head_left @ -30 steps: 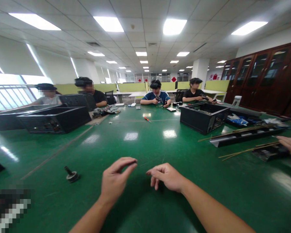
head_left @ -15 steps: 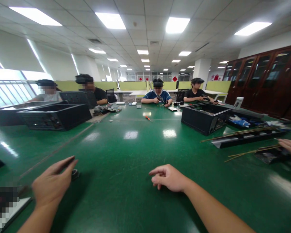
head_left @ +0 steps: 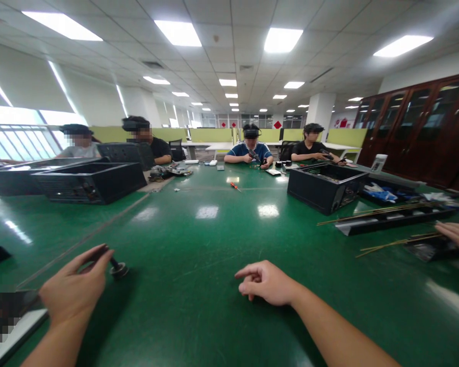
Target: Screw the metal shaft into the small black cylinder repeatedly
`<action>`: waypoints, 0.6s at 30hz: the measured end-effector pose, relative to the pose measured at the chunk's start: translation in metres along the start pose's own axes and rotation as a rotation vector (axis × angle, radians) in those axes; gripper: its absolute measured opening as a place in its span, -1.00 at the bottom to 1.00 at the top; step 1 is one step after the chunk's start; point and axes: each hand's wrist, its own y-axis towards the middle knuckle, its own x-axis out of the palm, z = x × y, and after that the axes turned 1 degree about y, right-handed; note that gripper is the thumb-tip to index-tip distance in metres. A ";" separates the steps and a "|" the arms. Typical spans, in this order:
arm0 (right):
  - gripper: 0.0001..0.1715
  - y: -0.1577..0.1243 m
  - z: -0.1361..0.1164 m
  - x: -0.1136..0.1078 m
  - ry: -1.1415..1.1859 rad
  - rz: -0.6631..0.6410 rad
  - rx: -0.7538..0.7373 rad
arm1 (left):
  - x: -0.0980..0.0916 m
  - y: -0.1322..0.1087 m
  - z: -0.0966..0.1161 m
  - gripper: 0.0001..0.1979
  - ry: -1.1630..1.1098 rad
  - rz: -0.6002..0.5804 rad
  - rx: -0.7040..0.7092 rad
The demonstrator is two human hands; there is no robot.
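Round-based part (head_left: 119, 270): 8 o'clock, base apparently resting on the worktop (head_left: 199, 239); lift not yet evident. Left hand (head_left: 74, 285): at its stem (head_left: 116, 263), thumb and fingers close together; grip cannot be told. Right hand (head_left: 270, 284): 5 o'clock, loosely curled, nothing visibly held, fingertip closure unclear.

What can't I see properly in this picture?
In the head view:
Left hand: whether it touches the dark round part; the hand overlaps its stem.
Right hand: palm, hidden by the hand itself.
Co-worker's hand: cut off by the right edge.
Orange screwdriver: tip shape, too small.
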 end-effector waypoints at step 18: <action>-0.50 -0.002 -0.004 0.002 -0.072 -0.001 0.003 | 0.012 0.022 0.007 -0.49 0.329 -0.262 0.368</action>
